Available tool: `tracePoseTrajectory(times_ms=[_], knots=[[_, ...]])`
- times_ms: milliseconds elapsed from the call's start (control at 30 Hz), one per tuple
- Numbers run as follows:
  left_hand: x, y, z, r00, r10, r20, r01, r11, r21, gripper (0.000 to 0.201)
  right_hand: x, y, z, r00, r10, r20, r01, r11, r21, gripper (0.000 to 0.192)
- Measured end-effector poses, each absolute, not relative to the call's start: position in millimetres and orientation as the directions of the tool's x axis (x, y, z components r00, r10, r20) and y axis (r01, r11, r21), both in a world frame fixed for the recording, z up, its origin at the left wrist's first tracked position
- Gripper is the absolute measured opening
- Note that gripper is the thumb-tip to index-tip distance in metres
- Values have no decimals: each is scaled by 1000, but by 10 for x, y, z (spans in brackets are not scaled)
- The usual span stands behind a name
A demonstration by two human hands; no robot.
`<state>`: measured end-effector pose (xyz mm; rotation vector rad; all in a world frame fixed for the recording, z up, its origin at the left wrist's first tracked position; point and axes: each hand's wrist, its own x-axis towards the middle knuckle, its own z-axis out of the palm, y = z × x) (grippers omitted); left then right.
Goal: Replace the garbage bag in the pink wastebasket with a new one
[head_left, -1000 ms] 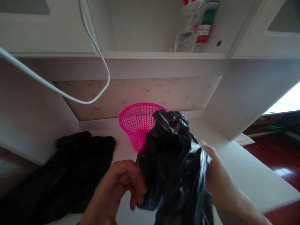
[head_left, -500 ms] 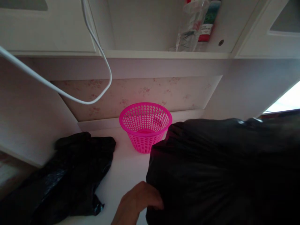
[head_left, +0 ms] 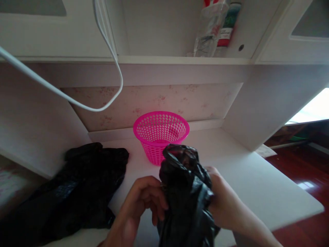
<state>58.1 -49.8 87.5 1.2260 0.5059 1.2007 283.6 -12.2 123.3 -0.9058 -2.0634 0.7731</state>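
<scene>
Head view: both hands bunch a black bag [head_left: 186,195] above the bench [head_left: 246,181], just before the pink basket [head_left: 161,135]. Left hand [head_left: 140,206] fingers curled onto its side; right hand [head_left: 221,202] wrapped round it. Basket unlined, bag not opened. More black bags [head_left: 77,192] lie left.

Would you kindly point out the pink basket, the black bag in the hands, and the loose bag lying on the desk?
pink basket [head_left: 154,128], head view, on its perforated inner wall.
black bag [head_left: 186,192], head view, on its crumpled middle.
loose bag [head_left: 84,185], head view, on its flat middle.
</scene>
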Motion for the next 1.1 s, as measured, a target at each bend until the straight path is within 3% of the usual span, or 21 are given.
tracePoseTrajectory(times_ms=[100, 200, 367, 533, 667, 767, 933, 1100], knots=[[535, -371, 1018, 340, 934, 109, -419, 47, 907, 62, 2594, 105, 1173, -548, 738, 394, 275, 604, -748, 26], [515, -211, 1096, 262, 965, -19, -328, 107, 939, 52, 2440, 247, 1092, -590, 727, 351, 348, 621, -702, 30], [491, -70, 1037, 148, 989, 7, -132, 13, 991, 43, 2391, 408, 1079, -590, 742, 318, 451, 630, -632, 28], [410, -71, 893, 39, 992, -116, -267, 123, 956, 38, 2685, 485, 1076, -526, 804, 276, 421, 528, -737, 16], [314, -73, 817, -106, 975, -196, -361, 146, 921, 37, 3103, 509, 894, -465, 869, 172, 241, 311, -919, 22], [238, -72, 756, -134, 965, -227, -381, 161, 911, 43, 3417, 515, 698, -291, 953, 81, 17, 90, -996, 31], [148, -64, 634, -198, 930, -310, -377, 220, 900, 45, 3774, 528, 496, -42, 996, -78, -262, -87, -961, 46], [135, -46, 571, -306, 873, -380, -467, 210, 859, 40, 3872, 573, 382, -84, 993, -83, -277, -103, -955, 58]])
